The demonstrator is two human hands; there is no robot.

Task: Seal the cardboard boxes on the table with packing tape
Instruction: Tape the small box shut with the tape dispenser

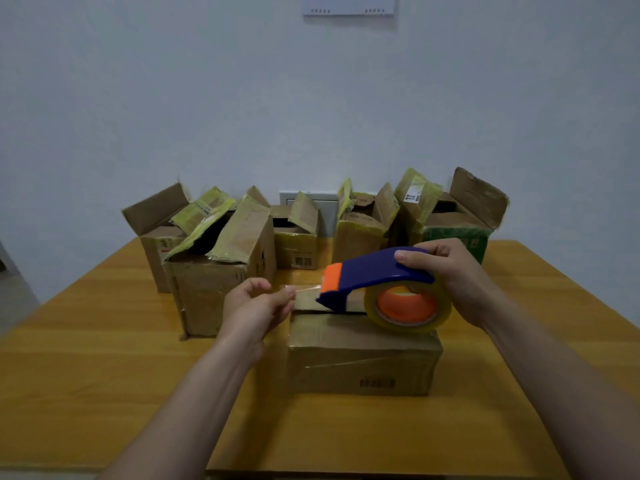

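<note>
Head view: right grip (pixel 450 275) clasps tape dispenser (pixel 374 271) over box (pixel 363 355); left grip (pixel 252 306) pinches tape end (pixel 304 289)

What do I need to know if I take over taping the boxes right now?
Left hand: pinches the free tape end.
Right hand: holds the blue tape dispenser over the closed box near you on the table.
Done: that box's flaps are folded shut; a strip is pulled out.
Left: press the strip along the top, cut it, then close and tape the open boxes at the back.
</note>
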